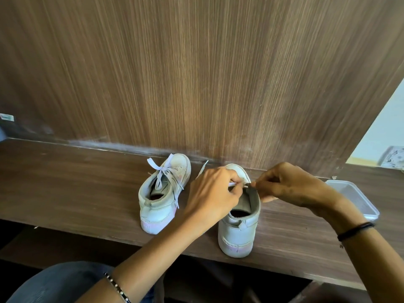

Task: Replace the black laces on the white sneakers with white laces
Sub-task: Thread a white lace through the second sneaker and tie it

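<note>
white lace: pinched by left hand and right hand, both grasping it
near sneaker: under the hands
far sneaker: bow tied

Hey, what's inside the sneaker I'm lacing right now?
A dark reddish insole shows at the heel opening of the sneaker; further forward, its grey tongue hides the rest.

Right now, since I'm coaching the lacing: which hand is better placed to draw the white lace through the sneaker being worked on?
Probably the right hand: its fingertips seem to pinch the white lace at its tip over the sneaker. The left hand grips that lace further back, feeding it.
</note>
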The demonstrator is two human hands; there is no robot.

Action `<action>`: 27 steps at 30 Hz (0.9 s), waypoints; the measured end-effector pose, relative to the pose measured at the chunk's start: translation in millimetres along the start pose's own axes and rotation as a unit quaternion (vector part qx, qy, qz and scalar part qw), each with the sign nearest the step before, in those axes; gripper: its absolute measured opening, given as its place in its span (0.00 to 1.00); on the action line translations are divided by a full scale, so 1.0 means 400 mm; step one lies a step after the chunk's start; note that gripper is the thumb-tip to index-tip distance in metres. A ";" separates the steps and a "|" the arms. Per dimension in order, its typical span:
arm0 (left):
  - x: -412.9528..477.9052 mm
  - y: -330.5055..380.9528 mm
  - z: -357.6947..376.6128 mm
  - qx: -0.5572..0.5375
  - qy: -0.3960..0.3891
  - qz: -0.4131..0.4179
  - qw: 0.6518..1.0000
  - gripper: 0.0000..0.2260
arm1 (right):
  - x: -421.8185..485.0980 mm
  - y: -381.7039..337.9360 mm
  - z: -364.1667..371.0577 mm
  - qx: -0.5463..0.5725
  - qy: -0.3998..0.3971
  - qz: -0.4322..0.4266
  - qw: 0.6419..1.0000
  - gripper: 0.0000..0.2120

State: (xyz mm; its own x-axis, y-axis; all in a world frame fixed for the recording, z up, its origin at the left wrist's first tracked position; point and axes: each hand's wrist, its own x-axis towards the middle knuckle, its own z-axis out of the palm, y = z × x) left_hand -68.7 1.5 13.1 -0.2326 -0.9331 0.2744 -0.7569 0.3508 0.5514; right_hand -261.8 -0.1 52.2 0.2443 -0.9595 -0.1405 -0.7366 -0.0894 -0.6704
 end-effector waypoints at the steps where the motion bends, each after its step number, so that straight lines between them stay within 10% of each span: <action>1: -0.006 0.003 0.004 0.011 0.001 0.006 1.000 0.07 | 0.006 -0.003 0.008 -0.050 0.012 -0.006 0.999 0.12; 27: -0.016 0.021 0.034 0.081 0.018 0.028 0.996 0.12 | 0.003 0.001 0.016 -0.031 -0.006 -0.021 0.999 0.15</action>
State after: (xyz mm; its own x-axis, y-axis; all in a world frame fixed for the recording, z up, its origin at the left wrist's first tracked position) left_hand -82.0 9.2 5.3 -0.2569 -0.9081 0.3306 -0.8324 0.3817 0.4018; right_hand -257.6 0.4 47.0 0.2828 -0.9514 -0.1218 -0.7635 -0.1464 -0.6289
